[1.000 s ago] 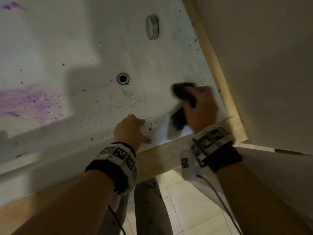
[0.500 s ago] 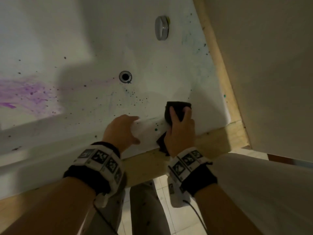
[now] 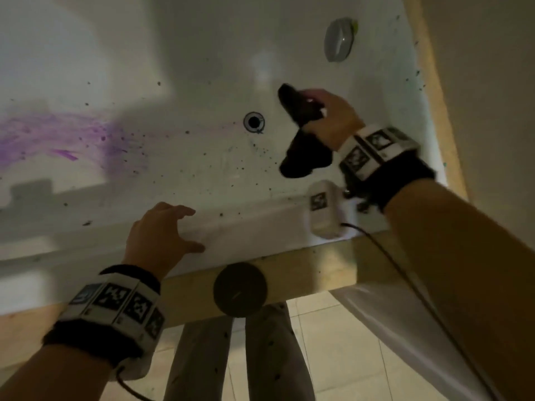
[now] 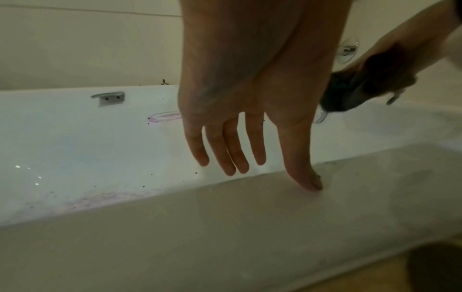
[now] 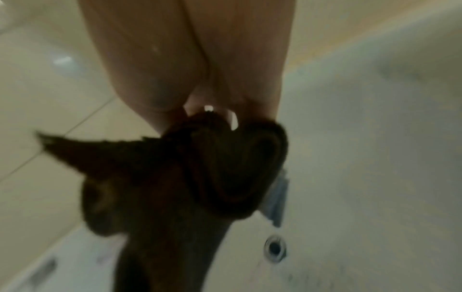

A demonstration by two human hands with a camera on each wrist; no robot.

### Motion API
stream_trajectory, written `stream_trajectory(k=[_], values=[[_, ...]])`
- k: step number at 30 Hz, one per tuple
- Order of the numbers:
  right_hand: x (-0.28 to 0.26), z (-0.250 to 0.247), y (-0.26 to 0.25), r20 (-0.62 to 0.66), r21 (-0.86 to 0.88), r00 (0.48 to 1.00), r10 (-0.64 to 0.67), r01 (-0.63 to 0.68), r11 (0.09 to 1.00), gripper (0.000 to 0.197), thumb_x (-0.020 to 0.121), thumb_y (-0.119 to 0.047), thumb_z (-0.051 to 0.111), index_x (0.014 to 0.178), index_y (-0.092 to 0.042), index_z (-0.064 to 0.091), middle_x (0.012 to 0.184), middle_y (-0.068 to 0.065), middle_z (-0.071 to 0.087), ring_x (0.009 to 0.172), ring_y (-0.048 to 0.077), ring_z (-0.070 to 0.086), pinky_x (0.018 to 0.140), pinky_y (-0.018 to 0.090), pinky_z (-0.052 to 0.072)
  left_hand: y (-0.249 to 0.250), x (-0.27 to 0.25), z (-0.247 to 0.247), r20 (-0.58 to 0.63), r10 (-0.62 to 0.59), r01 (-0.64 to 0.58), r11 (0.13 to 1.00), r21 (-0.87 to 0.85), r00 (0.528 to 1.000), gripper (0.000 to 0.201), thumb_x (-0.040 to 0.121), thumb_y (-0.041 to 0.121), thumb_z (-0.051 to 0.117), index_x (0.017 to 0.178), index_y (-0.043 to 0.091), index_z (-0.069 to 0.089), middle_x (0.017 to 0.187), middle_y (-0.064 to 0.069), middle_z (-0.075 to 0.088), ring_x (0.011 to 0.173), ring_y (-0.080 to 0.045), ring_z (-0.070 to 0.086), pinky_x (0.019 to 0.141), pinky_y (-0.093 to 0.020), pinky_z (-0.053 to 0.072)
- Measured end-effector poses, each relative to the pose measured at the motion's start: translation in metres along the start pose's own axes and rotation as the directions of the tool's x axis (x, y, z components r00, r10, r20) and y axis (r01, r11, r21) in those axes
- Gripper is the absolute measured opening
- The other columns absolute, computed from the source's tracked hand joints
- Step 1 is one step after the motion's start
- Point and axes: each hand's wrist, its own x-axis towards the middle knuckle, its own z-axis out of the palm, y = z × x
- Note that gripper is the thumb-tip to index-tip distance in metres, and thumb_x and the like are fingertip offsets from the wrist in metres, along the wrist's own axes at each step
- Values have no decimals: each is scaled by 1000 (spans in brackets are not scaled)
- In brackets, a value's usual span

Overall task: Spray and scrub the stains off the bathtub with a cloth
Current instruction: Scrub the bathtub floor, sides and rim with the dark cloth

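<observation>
The white bathtub (image 3: 202,53) carries a purple smear (image 3: 58,137) on its floor at the left and dark specks around the drain (image 3: 254,121). My right hand (image 3: 327,111) grips a bunched dark cloth (image 3: 301,134) above the tub, right of the drain; the cloth (image 5: 200,177) hangs below the curled fingers in the right wrist view. My left hand (image 3: 170,227) rests on the near rim (image 3: 260,224) with straight spread fingers; in the left wrist view its thumb (image 4: 305,177) touches the rim and the other fingers (image 4: 225,154) hover over the edge.
A chrome overflow knob (image 3: 337,40) sits on the tub's end wall. A wooden ledge (image 3: 304,270) borders the near rim, with a dark round disc (image 3: 240,289) on it. A grab handle (image 4: 108,97) is on the far wall. Tiled floor (image 3: 333,357) lies below.
My right hand lifted the cloth from the near rim and carried it up and right over the tub, past the drain. My left hand's fingers spread out on the rim.
</observation>
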Motion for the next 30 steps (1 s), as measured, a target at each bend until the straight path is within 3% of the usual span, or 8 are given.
stream_trajectory(k=[3, 10, 12, 14, 19, 26, 28, 30], values=[[-7, -15, 10, 183, -321, 959, -218, 268, 909, 61, 84, 6, 55, 140, -14, 38, 130, 13, 45, 121, 23, 44, 94, 8, 26, -25, -8, -3, 43, -70, 70, 998, 1, 997, 71, 64, 41, 82, 126, 20, 56, 122, -5, 54, 111, -24, 53, 97, -39, 42], [-41, 99, 10, 554, -363, 751, -361, 608, 706, 54, 91, 1, 47, 139, -23, 41, 144, 6, 32, 128, 25, 37, 109, 27, 27, -37, -13, 5, -22, -151, 144, 970, -194, 988, 74, 61, 41, 84, 123, 13, 56, 114, -7, 56, 104, -23, 54, 89, -34, 45], [-46, 138, 3, 659, -432, 688, -304, 677, 596, 62, 91, -3, 48, 143, -31, 30, 149, 2, 22, 127, 26, 33, 104, 36, 36, -38, -12, 7, -25, -159, 151, 971, -185, 987, 73, 61, 42, 83, 122, 14, 55, 114, -5, 56, 104, -22, 54, 88, -33, 45], [-47, 158, 1, 739, -527, 655, -155, 706, 473, 70, 91, -5, 48, 145, -37, 17, 152, -3, 13, 123, 26, 28, 92, 35, 43, -40, -9, 8, -22, -164, 158, 973, -170, 986, 72, 60, 43, 83, 120, 15, 55, 114, -4, 57, 105, -21, 54, 87, -32, 46], [-36, 130, 23, 707, -597, 703, -85, 656, 462, 70, 91, -2, 45, 145, -38, 17, 151, -11, 17, 113, 23, 32, 86, 33, 43, -42, -4, 5, 25, -170, 172, 970, -174, 985, 65, 57, 46, 84, 110, 18, 58, 108, -1, 56, 102, -18, 54, 83, -30, 44], [-12, 18, 69, 573, -780, 813, 101, 503, 373, 67, 91, -2, 44, 141, -43, 26, 143, -13, 36, 103, 18, 41, 91, 30, 42, -40, 3, -5, 93, -180, 192, 970, -148, 979, 62, 51, 47, 86, 98, 21, 55, 105, 1, 54, 101, -18, 52, 82, -30, 44], [-2, -9, 67, 486, -867, 820, 301, 409, 285, 52, 95, -18, 46, 140, -41, 32, 125, -14, 44, 109, 22, 42, 98, 31, 37, -41, 4, -4, 105, -177, 192, 970, -150, 979, 60, 51, 46, 86, 93, 22, 52, 103, 1, 53, 101, -18, 51, 82, -30, 43], [11, -26, 63, 391, -906, 831, 395, 273, 322, 38, 94, -39, 47, 132, -33, 47, 114, -9, 45, 115, 26, 41, 102, 32, 32, -41, 4, -3, 105, -176, 192, 968, -164, 979, 58, 51, 45, 86, 90, 22, 50, 99, 3, 50, 101, -18, 50, 83, -30, 43]])
